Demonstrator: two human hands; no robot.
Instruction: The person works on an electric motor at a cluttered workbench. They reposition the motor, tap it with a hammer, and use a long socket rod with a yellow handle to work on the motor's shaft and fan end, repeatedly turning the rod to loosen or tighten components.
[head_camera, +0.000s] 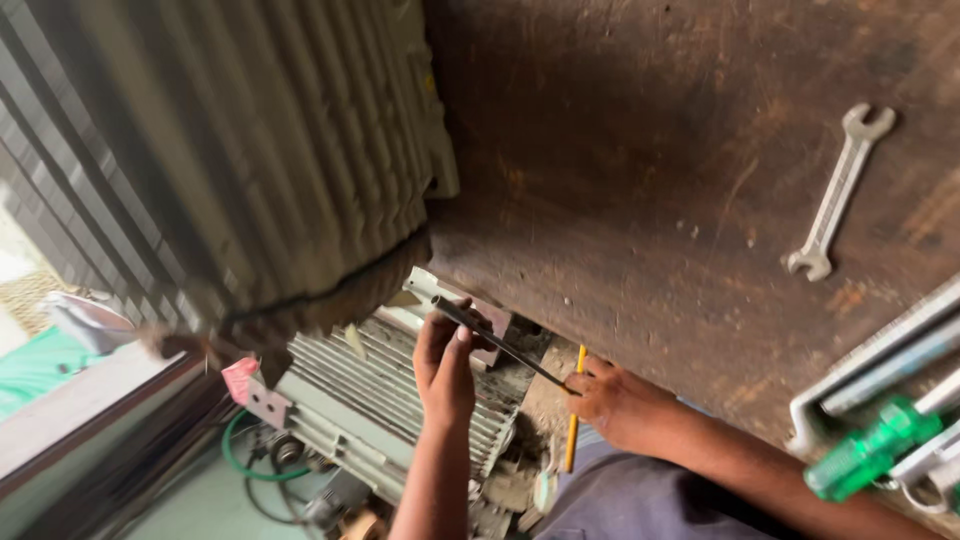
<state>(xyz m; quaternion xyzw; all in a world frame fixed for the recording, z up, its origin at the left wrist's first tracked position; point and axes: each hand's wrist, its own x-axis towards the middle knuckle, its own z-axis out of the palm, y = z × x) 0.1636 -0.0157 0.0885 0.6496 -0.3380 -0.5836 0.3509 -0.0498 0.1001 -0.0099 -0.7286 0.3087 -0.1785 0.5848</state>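
My left hand reaches forward below the table edge and pinches the upper end of a thin dark metal rod. The rod slants down to the right, where my right hand closes on its lower end. A thin yellow stick stands nearly upright just left of my right hand; I cannot tell whether the hand touches it. Both hands are over a small grey finned motor lying on the floor. A large, blurred finned motor housing fills the upper left, resting on the rusty brown table.
An open-ended spanner lies on the table at the right. Pale metal bars and a green-handled screwdriver sit at the lower right. A green hose and small parts lie on the floor beside the small motor.
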